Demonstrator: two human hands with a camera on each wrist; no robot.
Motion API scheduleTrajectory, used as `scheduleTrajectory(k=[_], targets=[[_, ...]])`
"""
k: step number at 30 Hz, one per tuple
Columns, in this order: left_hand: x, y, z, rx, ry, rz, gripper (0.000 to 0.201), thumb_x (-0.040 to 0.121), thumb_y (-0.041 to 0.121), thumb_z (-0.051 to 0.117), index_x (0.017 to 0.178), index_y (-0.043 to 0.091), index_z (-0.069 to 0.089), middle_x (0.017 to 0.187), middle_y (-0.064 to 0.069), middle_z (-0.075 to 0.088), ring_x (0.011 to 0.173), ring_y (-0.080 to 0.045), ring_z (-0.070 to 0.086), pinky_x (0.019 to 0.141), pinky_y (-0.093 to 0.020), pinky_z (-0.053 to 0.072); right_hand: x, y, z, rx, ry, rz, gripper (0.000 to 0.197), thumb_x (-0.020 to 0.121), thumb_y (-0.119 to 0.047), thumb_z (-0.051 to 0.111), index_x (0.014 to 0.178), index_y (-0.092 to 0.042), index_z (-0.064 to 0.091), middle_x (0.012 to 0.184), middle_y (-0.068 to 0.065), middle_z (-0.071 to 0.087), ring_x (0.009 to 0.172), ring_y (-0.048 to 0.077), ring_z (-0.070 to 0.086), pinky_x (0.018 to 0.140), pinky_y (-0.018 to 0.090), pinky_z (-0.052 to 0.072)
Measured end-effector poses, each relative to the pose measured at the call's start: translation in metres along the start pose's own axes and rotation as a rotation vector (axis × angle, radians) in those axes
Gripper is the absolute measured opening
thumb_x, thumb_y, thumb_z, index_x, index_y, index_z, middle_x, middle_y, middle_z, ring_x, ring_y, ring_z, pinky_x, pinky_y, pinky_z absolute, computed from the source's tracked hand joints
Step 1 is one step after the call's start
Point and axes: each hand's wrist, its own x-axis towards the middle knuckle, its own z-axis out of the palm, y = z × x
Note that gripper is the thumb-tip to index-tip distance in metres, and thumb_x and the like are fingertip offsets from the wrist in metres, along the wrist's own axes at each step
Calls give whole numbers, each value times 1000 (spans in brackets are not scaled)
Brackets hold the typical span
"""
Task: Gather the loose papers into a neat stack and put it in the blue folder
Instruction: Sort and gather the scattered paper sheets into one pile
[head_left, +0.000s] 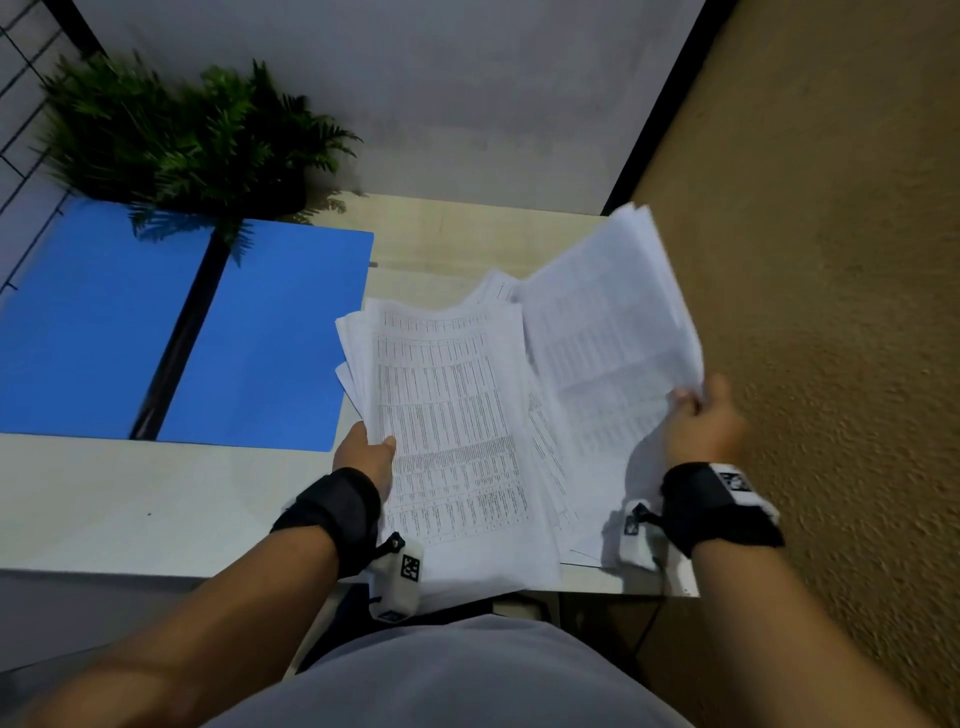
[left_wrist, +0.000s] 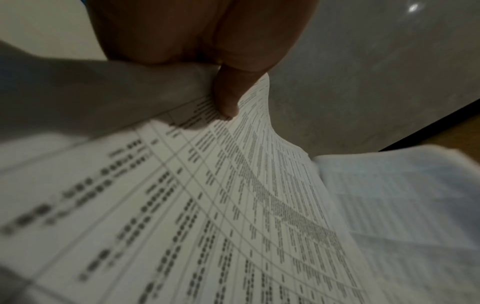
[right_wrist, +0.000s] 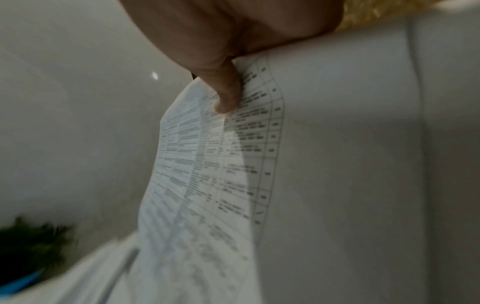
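Observation:
Printed white papers (head_left: 452, 415) lie fanned on the pale table, right of the open blue folder (head_left: 275, 332). My left hand (head_left: 366, 457) pinches the left edge of this bundle (left_wrist: 233, 205), thumb on top. My right hand (head_left: 701, 421) grips a second bundle of sheets (head_left: 608, 322) by its right edge and holds it raised and tilted above the table. The right wrist view shows my thumb pressed on the printed page (right_wrist: 207, 164). The fingers under the sheets are hidden in every view.
A green fern plant (head_left: 176, 135) stands at the back left, its fronds over the folder's far edge. The table (head_left: 130, 499) ends at a grey wall behind and a textured brown wall (head_left: 831, 260) on the right. My torso is at the near edge.

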Motion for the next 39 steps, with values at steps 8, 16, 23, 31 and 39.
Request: scheduleTrajectory(k=[8, 16, 23, 31, 39], targets=[[-14, 13, 5, 123, 123, 86, 21, 96, 20, 47, 112, 7, 51, 115, -16, 59, 99, -37, 61, 91, -50, 53, -7, -57, -29, 235, -48, -157, 8, 93, -22, 56, 90, -16, 52, 86, 7, 56, 80, 16, 51, 73, 28, 42], [-26, 18, 11, -124, -16, 6, 74, 70, 69, 65, 123, 21, 46, 114, 3, 62, 106, -20, 61, 96, -42, 48, -78, -16, 87, -422, -596, -183, 28, 100, -16, 36, 121, -4, 52, 130, 14, 43, 115, 30, 47, 90, 34, 39], [-19, 6, 1, -15, 59, 37, 37, 90, 8, 61, 126, 9, 56, 122, -16, 65, 108, -37, 63, 96, -51, 51, -49, -7, 92, -296, -511, 33, 42, 95, -32, 52, 133, -15, 44, 131, 9, 46, 121, 29, 45, 96, 41, 40], [-16, 3, -16, -253, 48, 36, 35, 94, 10, 58, 128, 17, 56, 114, -8, 65, 101, -30, 63, 93, -47, 50, -29, 3, 92, -48, -429, 249, 18, 96, -14, 49, 100, 1, 58, 101, 18, 60, 93, 31, 58, 76, 27, 39], [-12, -1, -8, -146, 87, 72, 45, 91, 11, 62, 134, 12, 52, 126, -7, 62, 115, -30, 60, 103, -50, 46, -35, 2, 104, 106, -442, 177, 34, 86, 1, 62, 105, -15, 38, 114, 5, 45, 102, 20, 48, 85, 27, 41]])
